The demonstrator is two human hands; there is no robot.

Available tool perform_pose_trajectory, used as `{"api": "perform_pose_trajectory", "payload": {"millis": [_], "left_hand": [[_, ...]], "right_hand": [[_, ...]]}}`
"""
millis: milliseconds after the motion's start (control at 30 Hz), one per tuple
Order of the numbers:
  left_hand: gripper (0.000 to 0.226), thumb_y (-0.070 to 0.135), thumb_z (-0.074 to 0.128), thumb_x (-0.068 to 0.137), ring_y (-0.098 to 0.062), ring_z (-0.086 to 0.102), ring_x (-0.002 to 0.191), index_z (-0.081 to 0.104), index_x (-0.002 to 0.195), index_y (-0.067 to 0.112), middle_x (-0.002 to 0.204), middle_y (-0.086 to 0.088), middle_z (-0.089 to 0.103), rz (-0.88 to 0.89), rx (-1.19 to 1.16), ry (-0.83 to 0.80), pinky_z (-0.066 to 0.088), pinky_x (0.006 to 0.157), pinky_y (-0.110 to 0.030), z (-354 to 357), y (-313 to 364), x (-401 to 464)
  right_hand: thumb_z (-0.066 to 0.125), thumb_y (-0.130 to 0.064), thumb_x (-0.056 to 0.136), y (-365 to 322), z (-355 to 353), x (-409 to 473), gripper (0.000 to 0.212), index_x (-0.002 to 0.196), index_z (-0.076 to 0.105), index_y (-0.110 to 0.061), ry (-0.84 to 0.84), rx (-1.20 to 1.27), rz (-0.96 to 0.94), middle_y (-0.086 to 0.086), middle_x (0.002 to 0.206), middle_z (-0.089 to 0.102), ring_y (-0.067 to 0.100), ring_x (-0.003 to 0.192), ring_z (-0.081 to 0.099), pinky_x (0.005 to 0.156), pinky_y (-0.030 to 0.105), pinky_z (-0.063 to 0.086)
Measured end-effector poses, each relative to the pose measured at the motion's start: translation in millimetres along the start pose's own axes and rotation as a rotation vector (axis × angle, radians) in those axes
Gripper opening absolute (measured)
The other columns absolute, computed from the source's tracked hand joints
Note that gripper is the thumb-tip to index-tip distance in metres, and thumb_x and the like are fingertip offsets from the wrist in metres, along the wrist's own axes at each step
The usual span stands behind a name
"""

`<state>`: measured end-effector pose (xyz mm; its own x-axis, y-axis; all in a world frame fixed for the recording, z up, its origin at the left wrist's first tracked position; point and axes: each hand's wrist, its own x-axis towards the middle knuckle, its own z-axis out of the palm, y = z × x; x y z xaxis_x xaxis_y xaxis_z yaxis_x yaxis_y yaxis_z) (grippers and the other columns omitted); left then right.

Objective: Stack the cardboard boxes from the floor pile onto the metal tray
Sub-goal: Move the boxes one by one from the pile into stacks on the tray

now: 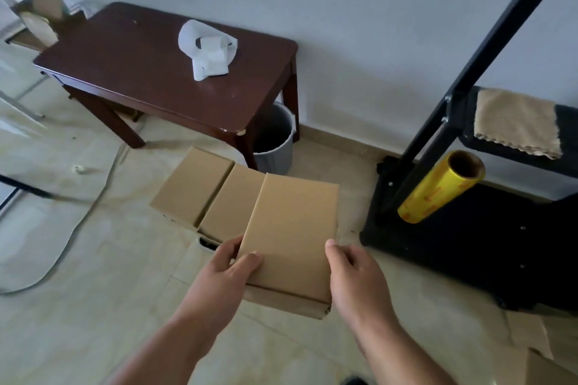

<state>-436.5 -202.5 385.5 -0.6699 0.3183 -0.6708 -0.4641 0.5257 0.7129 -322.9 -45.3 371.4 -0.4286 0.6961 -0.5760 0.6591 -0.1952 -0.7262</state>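
Over the pale tiled floor at lower centre, you are clamping the flat brown cardboard box between both hands, left hand and right hand curled on its near corners, its long axis pointing away from you.

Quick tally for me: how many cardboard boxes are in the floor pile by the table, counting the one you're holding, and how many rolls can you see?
Cardboard boxes in the pile: 3, far box, middle box, and the held box with left hand and right hand on it
Rolls: 2, white roll, yellow film roll
Total: 5
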Motion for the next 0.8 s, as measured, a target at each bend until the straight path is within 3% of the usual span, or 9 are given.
{"api": "perform_pose_trajectory", "payload": {"millis": [100, 233, 367, 533, 700, 800], "left_hand": [[0.045, 0.047, 0.067, 0.073, -0.016, 0.067, 0.102, 0.070, 0.117, 0.035, 0.104, 0.010, 0.077, 0.038, 0.001, 0.045, 0.051, 0.097, -0.040, -26, 17, 23], [0.027, 0.047, 0.069, 0.092, -0.018, 0.064, 0.095, 0.071, 0.111, 0.028, 0.101, 0.004, 0.075, 0.089, 0.007, 0.132, 0.050, 0.093, -0.042, -72, 32, 55], [0.037, 0.055, 0.064, 0.093, -0.019, 0.064, 0.096, 0.066, 0.116, 0.026, 0.109, 0.000, 0.072, 0.109, 0.057, 0.157, 0.051, 0.096, -0.046, -116, 48, 89], [0.046, 0.055, 0.061, 0.096, -0.016, 0.064, 0.104, 0.061, 0.128, 0.023, 0.113, 0.004, 0.070, 0.145, 0.135, 0.146, 0.051, 0.103, -0.047, -168, 59, 124], [0.046, 0.063, 0.064, 0.089, -0.020, 0.067, 0.109, 0.068, 0.121, 0.031, 0.111, 0.007, 0.074, 0.147, 0.182, 0.134, 0.051, 0.104, -0.050, -220, 70, 158], [0.040, 0.057, 0.065, 0.092, -0.022, 0.068, 0.110, 0.069, 0.120, 0.028, 0.111, 0.005, 0.075, 0.133, 0.161, 0.108, 0.051, 0.104, -0.051, -241, 66, 174]], "right_hand": [[0.054, -0.049, 0.099, -28, 22, 7, 0.030, 0.087, 0.062, -0.023, 0.004, -0.013, -0.069, -0.007, 0.080, 0.065, 0.008, 0.077, 0.060, 0.061, 0.024, 0.040], [0.055, -0.050, 0.098, -60, 65, 8, 0.024, 0.089, 0.060, -0.028, -0.034, 0.008, -0.149, -0.011, 0.084, 0.068, 0.002, 0.079, 0.062, 0.065, 0.020, 0.046], [0.053, -0.054, 0.097, -86, 114, 14, 0.028, 0.099, 0.061, -0.028, -0.061, -0.019, -0.160, -0.008, 0.093, 0.070, 0.014, 0.088, 0.066, 0.080, 0.035, 0.055], [0.054, -0.053, 0.096, -110, 175, 17, 0.036, 0.110, 0.065, -0.022, -0.059, -0.012, -0.132, -0.006, 0.105, 0.072, 0.019, 0.100, 0.066, 0.089, 0.034, 0.053], [0.052, -0.054, 0.095, -127, 232, 16, 0.039, 0.120, 0.063, -0.026, -0.082, -0.013, -0.159, -0.005, 0.120, 0.060, 0.019, 0.109, 0.061, 0.098, 0.035, 0.050], [0.052, -0.053, 0.095, -131, 258, 13, 0.042, 0.127, 0.060, -0.027, -0.073, -0.039, -0.169, -0.003, 0.124, 0.053, 0.020, 0.114, 0.058, 0.102, 0.037, 0.048]]}}
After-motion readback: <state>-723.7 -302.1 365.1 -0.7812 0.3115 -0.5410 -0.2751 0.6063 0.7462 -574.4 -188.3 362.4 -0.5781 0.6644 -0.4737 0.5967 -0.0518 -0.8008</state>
